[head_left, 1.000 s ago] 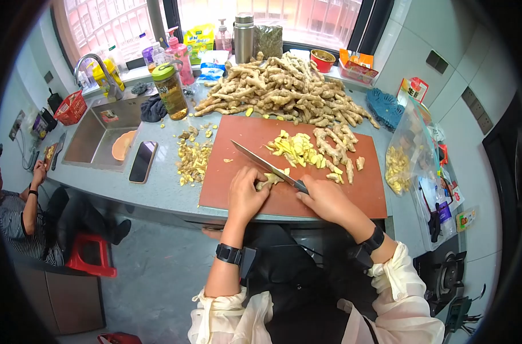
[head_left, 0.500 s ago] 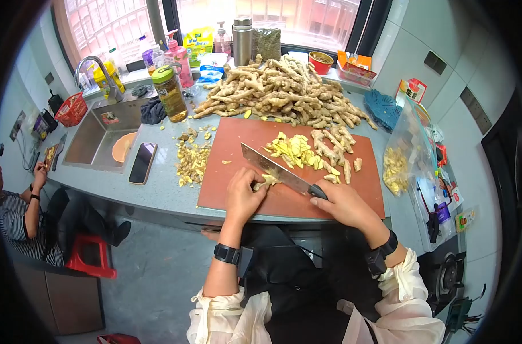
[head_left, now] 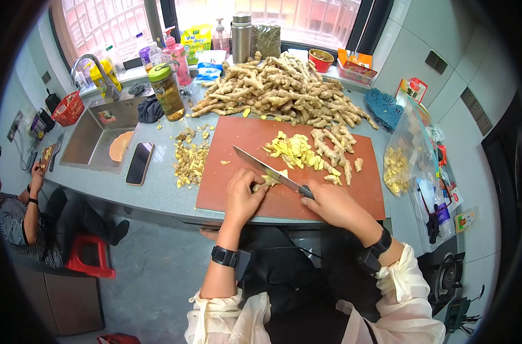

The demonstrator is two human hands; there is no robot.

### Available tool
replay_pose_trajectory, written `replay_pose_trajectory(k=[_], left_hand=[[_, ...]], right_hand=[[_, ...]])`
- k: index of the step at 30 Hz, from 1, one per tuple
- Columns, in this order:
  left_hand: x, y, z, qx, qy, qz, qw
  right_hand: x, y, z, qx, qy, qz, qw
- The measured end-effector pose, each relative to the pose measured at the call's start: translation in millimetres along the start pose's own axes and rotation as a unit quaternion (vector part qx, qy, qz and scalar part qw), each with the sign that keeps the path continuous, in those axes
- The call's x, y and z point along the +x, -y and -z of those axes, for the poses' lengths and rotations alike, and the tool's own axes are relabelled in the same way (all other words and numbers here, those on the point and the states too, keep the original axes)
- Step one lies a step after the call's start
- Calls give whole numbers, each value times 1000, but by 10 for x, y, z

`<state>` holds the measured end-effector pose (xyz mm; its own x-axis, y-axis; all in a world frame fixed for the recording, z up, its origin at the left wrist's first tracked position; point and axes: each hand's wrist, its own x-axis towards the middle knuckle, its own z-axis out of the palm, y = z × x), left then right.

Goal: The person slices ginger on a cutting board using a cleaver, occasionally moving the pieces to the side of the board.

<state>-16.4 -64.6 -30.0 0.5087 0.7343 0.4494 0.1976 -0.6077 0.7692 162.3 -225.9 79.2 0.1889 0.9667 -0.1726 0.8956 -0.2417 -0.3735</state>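
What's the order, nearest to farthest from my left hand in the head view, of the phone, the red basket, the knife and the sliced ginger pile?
From your left hand:
1. Knife: closest, blade just ahead and right.
2. Sliced ginger pile: ahead and right, on the board.
3. Phone: off to the left.
4. Red basket: far left, past the sink.

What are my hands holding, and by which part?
Right hand: steel-bladed knife, by its black handle. Left hand: knobbly pale-yellow ginger piece, by its left end.
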Motion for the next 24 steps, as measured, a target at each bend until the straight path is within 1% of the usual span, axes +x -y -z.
replay_pose_trajectory(k=[5, 8, 10, 12, 13, 14, 16, 18, 19, 21, 23, 24], left_hand=[[-10, -28, 6, -13, -6, -8, 1000], [-3, -11, 7, 7, -1, -8, 1000], [-5, -18, 11, 13, 7, 14, 1000], [-5, -32, 22, 20, 6, 10, 1000], [-1, -37, 26, 28, 7, 7, 1000], [3, -24, 21, 27, 6, 7, 1000], [0, -5, 5, -19, 7, 8, 1000], [-3, -29, -10, -33, 7, 5, 999], [1, -48, -2, -45, 5, 2, 999], [0, -81, 5, -44, 2, 8, 999], [-1, -90, 13, -45, -1, 15, 999], [1, -85, 18, -17, -6, 5, 1000]], right_hand=[[190, 99, -136, -17, -12, 3, 1000], [126, 54, -103, -18, -15, 5, 1000], [29, -47, -42, -17, -14, 9, 1000], [-119, -172, 7, 23, 2, -16, 1000], [-179, -271, -4, 21, 1, -16, 1000], [-229, -386, -38, 48, -17, -11, 999], [-279, -439, -43, 75, -34, -10, 997], [-323, -423, 4, 106, -33, -43, 993], [-331, -406, 20, 107, -34, -43, 993], [-329, -361, 39, 164, -28, -21, 986], [-319, -313, 49, 147, -23, -8, 989], [-307, -297, 52, 128, -17, 4, 992]])
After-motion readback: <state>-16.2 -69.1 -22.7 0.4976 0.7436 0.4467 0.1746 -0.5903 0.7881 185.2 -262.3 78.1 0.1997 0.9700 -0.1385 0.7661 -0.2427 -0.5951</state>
